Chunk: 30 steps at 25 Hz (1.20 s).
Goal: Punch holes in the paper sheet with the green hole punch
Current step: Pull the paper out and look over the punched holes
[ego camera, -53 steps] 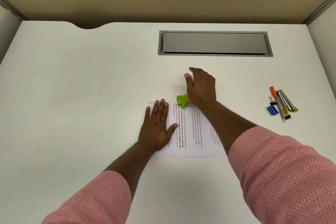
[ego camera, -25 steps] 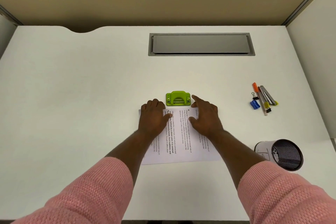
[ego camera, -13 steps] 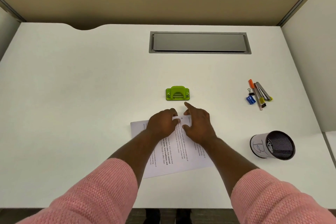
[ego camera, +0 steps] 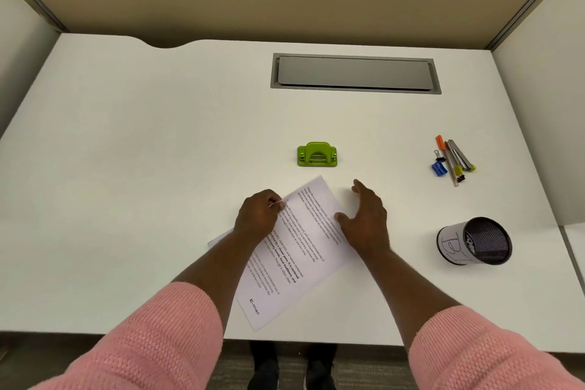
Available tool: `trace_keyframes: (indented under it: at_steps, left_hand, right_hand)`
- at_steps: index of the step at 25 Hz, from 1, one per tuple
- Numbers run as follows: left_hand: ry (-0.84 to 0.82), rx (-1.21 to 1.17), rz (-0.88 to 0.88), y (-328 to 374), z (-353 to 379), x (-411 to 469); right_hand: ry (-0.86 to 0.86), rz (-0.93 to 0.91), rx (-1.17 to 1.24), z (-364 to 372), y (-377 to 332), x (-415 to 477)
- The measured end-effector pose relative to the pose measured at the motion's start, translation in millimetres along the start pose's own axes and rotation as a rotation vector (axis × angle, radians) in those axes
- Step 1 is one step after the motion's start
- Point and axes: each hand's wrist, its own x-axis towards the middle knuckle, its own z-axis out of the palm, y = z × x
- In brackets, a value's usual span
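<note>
Glossy green plastic hole punch (ego camera: 317, 154), matt white desk (ego camera: 158, 152), thin printed paper sheet (ego camera: 294, 250), pink knit sleeves (ego camera: 152, 345).

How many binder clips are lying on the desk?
2, both in the stationery pile at the right: one binder clip on the pile's left side beside the orange pen, another at its near end. Others may be hidden.

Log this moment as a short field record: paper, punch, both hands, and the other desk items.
paper sheet: printed, lying skewed on the desk, apart from the punch
green hole punch: on the desk beyond the sheet, untouched
left hand: pinching the sheet's left edge
right hand: open, at the sheet's right edge
pens and clips: grouped far right
mesh cup: tipped on its side, right
</note>
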Motion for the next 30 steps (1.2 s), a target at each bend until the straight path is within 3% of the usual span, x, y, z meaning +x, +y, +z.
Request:
trace_keyframes:
  at_steps: [8,17,22,25,30]
  left_hand:
    - [0.112,-0.289,-0.163,-26,-19,-5]
    - [0.125,-0.511,-0.245,-27,-30,-8]
    - [0.145,-0.576,-0.307,-28,-31,-6]
    - [0.176,-0.589,-0.337,-24,-28,-5]
    - [0.238,-0.618,-0.301,-5,-32,-12]
  right_hand:
    - [0.081,0.248,0.266,-1,-1,-30]
    - [0.111,0.406,0.444,12,-24,-30]
    - [-0.087,0.538,0.734,14,-37,-26]
    - [-0.232,0.527,0.788,16,-40,-33]
    - [-0.121,0.389,0.645,12,-51,-31]
